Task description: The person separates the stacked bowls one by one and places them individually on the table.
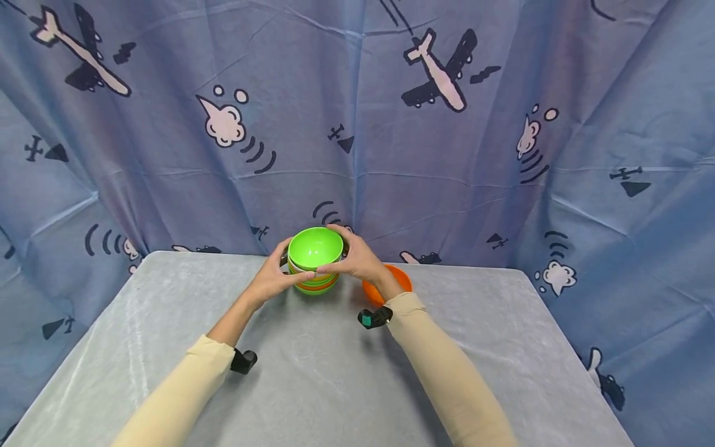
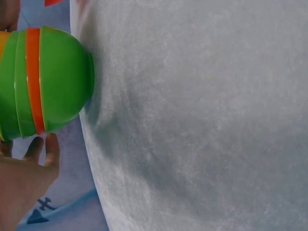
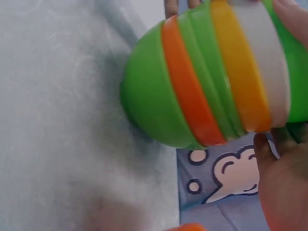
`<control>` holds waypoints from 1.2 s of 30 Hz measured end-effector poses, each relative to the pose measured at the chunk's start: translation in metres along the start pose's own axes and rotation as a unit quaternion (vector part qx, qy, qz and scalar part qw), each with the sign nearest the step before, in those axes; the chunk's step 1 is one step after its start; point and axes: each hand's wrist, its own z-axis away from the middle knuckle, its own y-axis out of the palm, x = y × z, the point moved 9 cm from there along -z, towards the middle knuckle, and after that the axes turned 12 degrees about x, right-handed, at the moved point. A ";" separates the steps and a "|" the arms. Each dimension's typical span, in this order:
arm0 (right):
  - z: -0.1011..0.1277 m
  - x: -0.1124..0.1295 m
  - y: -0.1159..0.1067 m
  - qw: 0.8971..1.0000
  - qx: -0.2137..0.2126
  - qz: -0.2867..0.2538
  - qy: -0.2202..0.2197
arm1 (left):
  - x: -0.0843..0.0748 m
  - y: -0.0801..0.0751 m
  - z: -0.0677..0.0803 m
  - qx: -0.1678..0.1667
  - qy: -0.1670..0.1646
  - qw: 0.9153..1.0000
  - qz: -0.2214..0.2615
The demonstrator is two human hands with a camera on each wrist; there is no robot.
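Across the head view a printed curtain (image 1: 290, 81) fills the upper frame, with the grey table (image 1: 536, 372) below it. At the table's far edge, just left of centre, is the stack of bowls (image 1: 315, 259), its long axis upright, lying directly between the two palms; neither hand is nearer to it. The left hand (image 1: 274, 278) curls round its left side and the right hand (image 1: 357, 256) round its right, thumbs in front, both gripping. A loose orange bowl (image 1: 404, 279) sits lower right of the stack, behind the right wrist and so nearer that hand. Only the head view shows into the topmost green bowl (image 1: 315, 242); the right wrist view, turned sideways, instead shows the layers: white bowl (image 3: 263, 53), yellow bowl (image 3: 238, 60), green rims, then an orange band (image 3: 184, 77). Whether the stack's foot touches the table, I cannot tell.
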 end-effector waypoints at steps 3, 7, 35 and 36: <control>0.003 0.005 -0.005 1.000 -0.011 -0.017 -0.004 | 0.006 -0.001 -0.002 -0.006 0.005 1.000 -0.006; 0.009 0.009 -0.014 0.999 -0.024 -0.027 -0.004 | 0.007 -0.002 -0.002 -0.010 0.003 1.000 -0.013; 0.094 -0.009 -0.107 0.992 -0.108 -0.039 0.045 | 0.005 0.000 -0.002 -0.012 -0.005 0.999 -0.034; 0.097 -0.011 -0.108 0.992 -0.109 -0.041 0.047 | 0.005 0.000 -0.002 -0.011 -0.005 0.999 -0.035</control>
